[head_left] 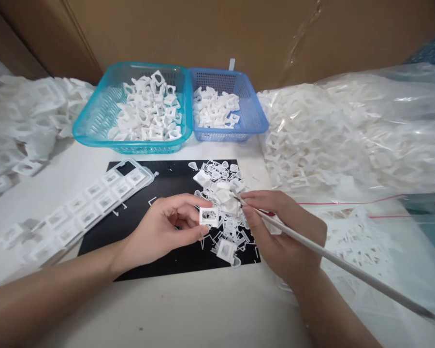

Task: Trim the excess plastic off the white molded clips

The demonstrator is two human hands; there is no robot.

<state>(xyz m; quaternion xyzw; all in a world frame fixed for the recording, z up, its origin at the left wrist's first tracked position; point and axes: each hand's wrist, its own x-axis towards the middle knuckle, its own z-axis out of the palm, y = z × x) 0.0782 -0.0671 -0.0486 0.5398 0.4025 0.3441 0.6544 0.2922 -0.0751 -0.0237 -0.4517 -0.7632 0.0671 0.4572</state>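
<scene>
Between the thumb and fingers of my left hand is a small white square plastic part with a round opening. My right hand grips a long thin pale rod-like tool, its tip near the white part and its other end reaching to the lower right. Under and beside both hands, white plastic parts and thin scraps lie heaped on a black mat. Something red shows by my right fingers.
A teal basket and a blue basket hold white parts. A long tray with rows of parts lies left. White parts are piled far left. Clear bags of parts and scraps are at right, cardboard behind.
</scene>
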